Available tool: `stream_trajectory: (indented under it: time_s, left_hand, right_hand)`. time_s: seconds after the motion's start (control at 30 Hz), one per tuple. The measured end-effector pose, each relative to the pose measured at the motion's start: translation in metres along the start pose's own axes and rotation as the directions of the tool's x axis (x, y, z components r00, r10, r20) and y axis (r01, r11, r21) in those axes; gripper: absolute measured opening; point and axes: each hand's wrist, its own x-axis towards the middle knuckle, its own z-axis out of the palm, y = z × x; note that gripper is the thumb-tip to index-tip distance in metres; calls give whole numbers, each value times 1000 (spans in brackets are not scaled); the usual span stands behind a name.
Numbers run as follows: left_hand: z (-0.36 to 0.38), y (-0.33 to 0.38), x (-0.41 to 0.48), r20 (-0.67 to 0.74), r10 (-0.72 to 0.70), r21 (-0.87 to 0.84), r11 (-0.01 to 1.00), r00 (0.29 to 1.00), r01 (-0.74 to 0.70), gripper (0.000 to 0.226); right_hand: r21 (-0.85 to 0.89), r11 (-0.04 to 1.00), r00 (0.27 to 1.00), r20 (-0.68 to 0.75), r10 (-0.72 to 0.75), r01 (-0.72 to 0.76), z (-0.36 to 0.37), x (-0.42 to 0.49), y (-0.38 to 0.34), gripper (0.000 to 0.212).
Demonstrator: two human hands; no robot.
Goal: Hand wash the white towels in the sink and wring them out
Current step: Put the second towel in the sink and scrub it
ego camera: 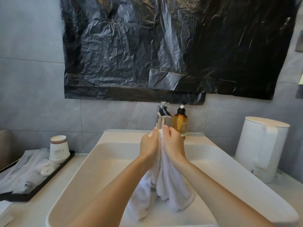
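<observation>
A white towel hangs bunched over the white sink, its lower folds drooping into the basin. My left hand and my right hand are pressed together around its top end, each gripping the cloth just in front of the chrome faucet. A bit of white foam sits on my left hand. Most of the towel's upper part is hidden between my palms.
An amber pump bottle stands right of the faucet. A white kettle sits on the counter at right. At left a black tray holds stacked paper cups and wrapped sachets. Black plastic sheeting covers the wall above.
</observation>
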Motion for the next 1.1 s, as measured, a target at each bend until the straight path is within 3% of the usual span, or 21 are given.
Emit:
stream_trajectory:
  time_s: [0.07, 0.2, 0.37, 0.5, 0.63, 0.77, 0.9, 1.03, 1.1]
  left_hand:
    - [-3, 1, 5, -83, -18, -27, 1000, 996, 16, 45]
    - [1, -3, -10, 105, -16, -14, 1000, 994, 17, 39]
    - [-5, 1, 5, -102, -47, -42, 998, 994, 43, 42]
    - [-2, -3, -7, 27, -55, -23, 998, 998, 56, 40]
    - [-5, 3, 2, -54, -74, -44, 996, 996, 71, 43]
    - [2, 0, -11, 79, -46, -40, 998, 996, 49, 42]
    - [-4, 4, -4, -33, -68, -63, 996, 997, 66, 43]
    - [-4, 3, -8, 54, -106, -108, 988, 993, 112, 39]
    - [-3, 3, -7, 35, -108, -93, 989, 994, 111, 41]
  right_hand:
    - [-10, 998, 994, 86, -60, 61, 6, -12, 3, 42]
    - [34, 991, 991, -20, 129, -128, -5, 15, 0, 45]
    - [14, 999, 996, 79, -45, 44, 6, -15, -5, 41]
    - [21, 997, 996, -37, 79, -78, -1, 7, -8, 45]
    - [-13, 996, 996, 20, -89, 89, 8, -18, -8, 40]
    - [7, 997, 996, -55, 76, -76, -7, 7, -6, 46]
    - [8, 998, 997, 45, -68, 68, 2, -16, -6, 41]
    - [51, 998, 998, -44, 34, -32, 1, 2, -9, 45]
    - [27, 1000, 999, -45, 9, -7, 1, -3, -8, 45]
